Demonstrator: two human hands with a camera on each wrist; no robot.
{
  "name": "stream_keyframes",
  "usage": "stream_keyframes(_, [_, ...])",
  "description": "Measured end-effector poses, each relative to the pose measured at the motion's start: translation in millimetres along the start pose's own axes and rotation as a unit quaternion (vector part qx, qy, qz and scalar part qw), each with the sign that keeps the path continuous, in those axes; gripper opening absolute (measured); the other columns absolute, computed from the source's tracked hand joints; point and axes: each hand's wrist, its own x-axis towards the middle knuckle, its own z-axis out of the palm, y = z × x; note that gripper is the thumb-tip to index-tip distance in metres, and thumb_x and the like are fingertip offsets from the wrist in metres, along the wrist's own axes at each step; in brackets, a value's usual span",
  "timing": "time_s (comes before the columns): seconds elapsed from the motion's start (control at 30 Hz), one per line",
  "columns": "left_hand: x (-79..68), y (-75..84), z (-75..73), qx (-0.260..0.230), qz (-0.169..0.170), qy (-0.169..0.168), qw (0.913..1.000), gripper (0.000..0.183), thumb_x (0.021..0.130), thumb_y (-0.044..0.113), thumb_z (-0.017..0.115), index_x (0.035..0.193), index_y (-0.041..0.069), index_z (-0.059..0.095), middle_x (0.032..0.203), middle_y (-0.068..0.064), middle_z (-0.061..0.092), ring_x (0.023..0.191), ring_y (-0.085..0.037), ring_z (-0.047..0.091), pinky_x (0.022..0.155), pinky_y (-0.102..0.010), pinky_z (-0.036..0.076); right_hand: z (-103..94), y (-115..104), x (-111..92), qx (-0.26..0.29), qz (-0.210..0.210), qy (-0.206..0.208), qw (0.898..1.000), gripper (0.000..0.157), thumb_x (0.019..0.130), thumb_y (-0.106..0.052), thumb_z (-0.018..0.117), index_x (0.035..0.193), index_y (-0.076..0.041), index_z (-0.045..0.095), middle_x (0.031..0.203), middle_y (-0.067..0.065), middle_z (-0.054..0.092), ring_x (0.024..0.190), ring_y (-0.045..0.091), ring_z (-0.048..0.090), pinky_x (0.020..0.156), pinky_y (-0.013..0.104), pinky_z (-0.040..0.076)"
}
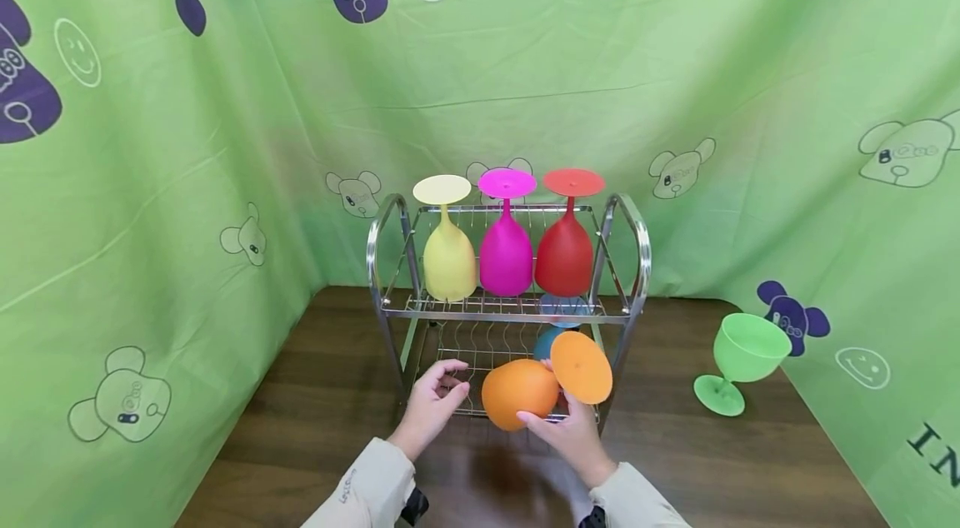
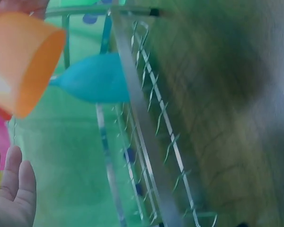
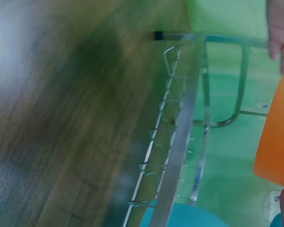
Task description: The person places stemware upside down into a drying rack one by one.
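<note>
An orange goblet [image 1: 519, 395] is tipped on its side in front of the dish rack [image 1: 506, 316], its bowl to the left and its round foot up to the right. My right hand [image 1: 570, 435] grips it near the bowl and stem, with the thumb on the bowl's front. Just left of the bowl, my left hand [image 1: 433, 403] holds nothing; its fingers are loosely bent and apart from the goblet. On the lower tier, behind the orange goblet, a blue goblet [image 2: 97, 78] stands upside down, partly hidden in the head view.
Yellow [image 1: 450, 261], magenta [image 1: 506, 257] and red goblets [image 1: 564, 257] stand upside down along the upper tier. A green goblet [image 1: 750, 349] stands upright on the wooden table [image 1: 292, 428], right of the rack. Green printed cloth [image 1: 487, 95] hangs behind and at both sides.
</note>
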Motion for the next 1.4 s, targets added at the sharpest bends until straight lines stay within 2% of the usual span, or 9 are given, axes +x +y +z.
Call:
stream_keyframes(0.13, [0.3,4.4,-13.3,0.011,0.048,0.056,0.9972,0.021,0.081,-0.016,0.060,0.102,-0.011,0.060,0.082,-0.017,0.062,0.068,-0.005,0.055,0.062,-0.020,0.047,3.1,9.8,2.8,-0.035,0.025,-0.013,0.999,0.071,0.065,0.007,0.081,0.128,0.008,0.047,0.119,0.019,0.056,0.100,0.000,0.056,0.080,0.018,0.049])
stream_keyframes(0.3, [1.6,2.2,-28.7,-0.015,0.112,0.162,0.9803,0.011,0.082,-0.015,0.059,0.093,-0.013,0.059,0.078,0.001,0.063,0.068,0.002,0.054,0.061,-0.015,0.045,5.4,22.6,6.7,-0.139,-0.003,-0.014,0.990,0.073,0.060,0.003,0.086,0.123,0.003,0.050,0.113,0.016,0.061,0.099,0.008,0.058,0.081,0.024,0.050])
stream_keyframes(0.43, [2.7,-0.1,-39.8,-0.032,0.101,0.256,0.9608,0.007,0.083,-0.012,0.060,0.088,-0.014,0.057,0.073,0.017,0.055,0.064,0.003,0.050,0.058,-0.013,0.042,8.1,29.4,7.0,-0.168,-0.003,-0.023,0.986,0.067,0.059,0.005,0.086,0.118,0.004,0.054,0.109,0.015,0.064,0.096,0.014,0.061,0.078,0.031,0.053])
stream_keyframes(0.6, [10.8,3.3,-52.3,-0.027,0.049,0.321,0.9455,0.017,0.081,-0.011,0.062,0.096,-0.014,0.054,0.075,0.006,0.054,0.064,0.001,0.049,0.059,-0.013,0.041,5.0,41.7,11.2,-0.174,0.012,-0.033,0.984,0.062,0.063,-0.003,0.087,0.117,0.003,0.056,0.109,0.013,0.064,0.095,0.021,0.062,0.077,0.037,0.054])
stream_keyframes(0.8, [21.9,-0.6,-61.1,0.031,0.012,0.297,0.9542,0.035,0.080,-0.003,0.069,0.112,-0.008,0.058,0.101,-0.020,0.062,0.078,-0.012,0.058,0.067,-0.016,0.046,-1.5,47.5,21.4,-0.214,0.007,-0.045,0.976,0.063,0.065,-0.008,0.087,0.120,-0.001,0.057,0.108,0.014,0.063,0.097,0.030,0.062,0.078,0.048,0.052])
stream_keyframes(0.9, [25.8,-1.0,-64.6,0.059,0.011,0.288,0.9558,0.029,0.080,-0.002,0.071,0.108,-0.008,0.062,0.099,-0.023,0.065,0.078,-0.024,0.064,0.065,-0.015,0.047,1.5,51.0,23.7,-0.227,0.019,-0.055,0.972,0.063,0.065,-0.010,0.087,0.120,-0.001,0.058,0.110,0.016,0.061,0.099,0.033,0.060,0.080,0.051,0.051])
stream_keyframes(1.1, [29.7,5.7,-72.8,0.130,-0.006,0.273,0.9532,0.023,0.079,0.003,0.073,0.099,-0.005,0.066,0.089,-0.020,0.069,0.071,-0.032,0.067,0.062,-0.022,0.050,14.9,63.4,26.1,-0.221,0.059,-0.072,0.971,0.064,0.068,-0.011,0.086,0.125,0.000,0.057,0.116,0.018,0.057,0.101,0.034,0.057,0.086,0.053,0.048])
stream_keyframes(1.27, [32.0,12.1,-73.2,0.176,-0.020,0.254,0.9509,0.025,0.077,0.004,0.073,0.100,-0.002,0.065,0.088,-0.018,0.070,0.067,-0.030,0.067,0.063,-0.034,0.051,20.4,71.5,30.7,-0.217,0.092,-0.069,0.969,0.065,0.072,-0.011,0.084,0.129,-0.001,0.054,0.118,0.020,0.054,0.103,0.035,0.054,0.086,0.051,0.048])
stream_keyframes(1.4, [32.3,14.2,-73.2,0.195,-0.024,0.255,0.9469,0.028,0.074,0.005,0.073,0.099,-0.002,0.064,0.087,-0.018,0.069,0.063,-0.026,0.064,0.062,-0.036,0.048,25.1,74.9,34.7,-0.223,0.118,-0.081,0.964,0.065,0.074,-0.013,0.082,0.131,0.000,0.053,0.117,0.020,0.054,0.103,0.035,0.053,0.082,0.050,0.048])
